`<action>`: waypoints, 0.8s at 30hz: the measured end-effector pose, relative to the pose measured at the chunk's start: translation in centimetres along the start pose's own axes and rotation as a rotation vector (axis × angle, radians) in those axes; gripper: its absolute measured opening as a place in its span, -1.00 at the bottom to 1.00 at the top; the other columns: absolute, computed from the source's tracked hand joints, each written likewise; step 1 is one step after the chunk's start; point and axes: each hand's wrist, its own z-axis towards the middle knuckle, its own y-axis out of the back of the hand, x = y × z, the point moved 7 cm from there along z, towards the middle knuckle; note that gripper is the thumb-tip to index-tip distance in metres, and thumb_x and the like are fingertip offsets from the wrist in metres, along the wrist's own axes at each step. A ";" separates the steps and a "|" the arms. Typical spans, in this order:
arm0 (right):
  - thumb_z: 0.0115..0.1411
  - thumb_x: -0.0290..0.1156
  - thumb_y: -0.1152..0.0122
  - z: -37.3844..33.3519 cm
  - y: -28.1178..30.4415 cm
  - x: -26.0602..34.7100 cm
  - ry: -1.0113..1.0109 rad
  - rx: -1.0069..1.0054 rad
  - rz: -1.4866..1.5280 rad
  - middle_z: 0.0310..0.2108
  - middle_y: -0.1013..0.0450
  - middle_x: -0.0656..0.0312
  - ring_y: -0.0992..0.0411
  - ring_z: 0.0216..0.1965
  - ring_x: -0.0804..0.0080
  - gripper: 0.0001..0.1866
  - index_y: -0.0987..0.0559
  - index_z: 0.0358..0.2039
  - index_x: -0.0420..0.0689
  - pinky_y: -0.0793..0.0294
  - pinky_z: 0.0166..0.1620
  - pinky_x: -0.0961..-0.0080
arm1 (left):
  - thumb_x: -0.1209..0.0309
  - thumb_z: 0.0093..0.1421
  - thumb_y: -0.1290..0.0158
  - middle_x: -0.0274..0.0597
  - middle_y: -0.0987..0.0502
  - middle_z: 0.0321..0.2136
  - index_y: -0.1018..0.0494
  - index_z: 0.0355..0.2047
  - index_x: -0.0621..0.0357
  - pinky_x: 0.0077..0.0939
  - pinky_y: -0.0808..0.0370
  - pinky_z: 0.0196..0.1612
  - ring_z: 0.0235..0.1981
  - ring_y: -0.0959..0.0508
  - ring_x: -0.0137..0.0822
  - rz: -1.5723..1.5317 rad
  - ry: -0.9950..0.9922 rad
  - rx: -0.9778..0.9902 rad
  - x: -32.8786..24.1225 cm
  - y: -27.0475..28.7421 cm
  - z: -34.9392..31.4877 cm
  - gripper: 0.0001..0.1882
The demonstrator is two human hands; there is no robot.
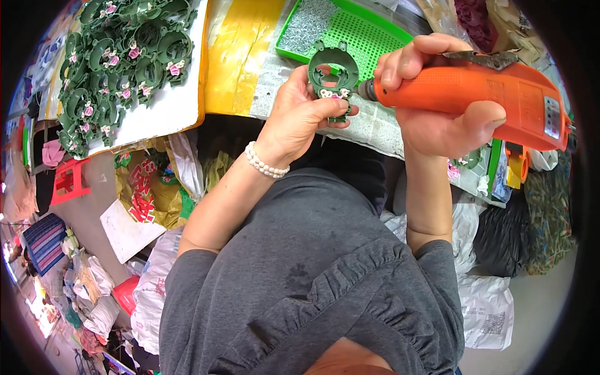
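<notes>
My left hand [304,112] grips a dark green plastic ring-shaped piece [335,55] by its lower end, where small pink and white flowers sit. An orange electric screwdriver [462,90] lies sideways in my right hand [431,103], its fingers round the front of the body and the thumb along the underside. The tool's dark tip points left and meets the right side of the green piece near the flowers; whether a screw is there I cannot make out. Beyond the piece stands a bright green perforated tray [369,31], with many small silver screws [306,25] in its left part.
On a white board [150,119] at the left lies a pile of similar green pieces [125,69] with pink flowers. Yellow tape [240,56] covers part of the worktop. A red stool [70,181], plastic bags [153,287] and a black bag [503,234] stand on the floor around me.
</notes>
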 end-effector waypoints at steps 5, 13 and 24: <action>-0.11 0.53 0.15 -0.3 0.1 -0.4 -0.012 -0.028 -0.003 -0.44 -0.33 0.20 -0.33 -0.45 0.36 -0.03 -0.38 -0.14 -0.24 -0.33 -0.31 0.37 | 0.70 0.02 -0.03 -0.18 -0.35 -0.21 -0.16 -0.08 0.20 -0.50 -0.58 -0.41 -0.34 -0.59 -0.22 0.010 -0.004 0.003 0.0 0.1 -0.2 -0.54; -0.11 0.53 0.17 -0.7 0.7 -1.1 -0.038 -0.062 0.002 -0.44 -0.33 0.20 -0.34 -0.45 0.34 -0.04 -0.39 -0.15 -0.22 -0.34 -0.29 0.35 | 0.70 0.02 -0.03 -0.18 -0.38 -0.23 -0.16 -0.07 0.21 -0.50 -0.59 -0.41 -0.35 -0.59 -0.23 0.036 -0.017 0.003 0.0 0.1 -0.2 -0.53; -0.12 0.53 0.17 -1.0 0.7 -1.7 -0.076 -0.104 -0.021 -0.45 -0.33 0.21 -0.34 -0.46 0.34 -0.04 -0.38 -0.14 -0.21 -0.33 -0.29 0.34 | 0.71 0.01 -0.03 -0.19 -0.42 -0.28 -0.18 -0.08 0.19 -0.48 -0.59 -0.41 -0.36 -0.59 -0.24 0.015 -0.026 -0.006 0.3 0.3 -0.3 -0.53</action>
